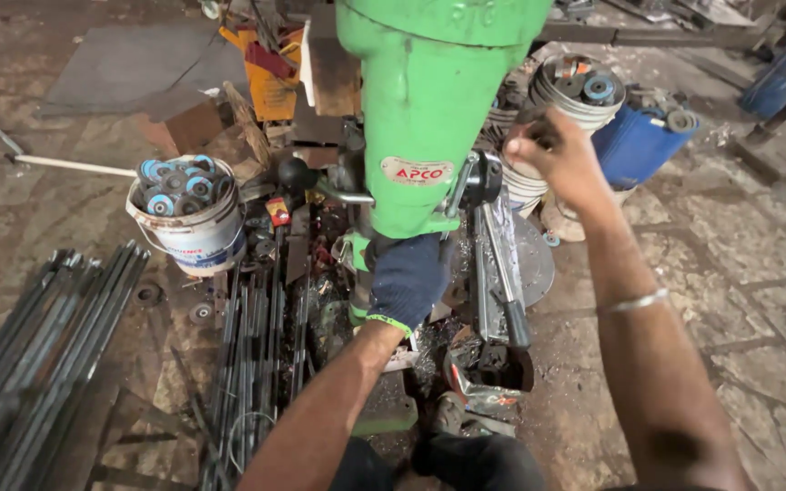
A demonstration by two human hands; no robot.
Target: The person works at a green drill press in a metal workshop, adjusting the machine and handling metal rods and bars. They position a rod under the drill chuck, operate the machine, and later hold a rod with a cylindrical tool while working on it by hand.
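Note:
A tall green drill press (425, 118) stands in front of me, seen from above. My left hand (407, 280), in a dark blue glove, reaches in under the green head; what it grips is hidden by the glove. My bare right hand (557, 155) is closed around a dark feed-handle knob at the machine's right side. A thin bangle (634, 302) sits on my right forearm. Another black handle knob (295, 173) sticks out to the machine's left.
A white bucket (188, 235) of used round discs stands at the left, a second white bucket (579, 95) and a blue drum (639, 145) at the right. Long steel rods (38, 355) lie on the stone floor at the left. Metal scrap surrounds the machine's base.

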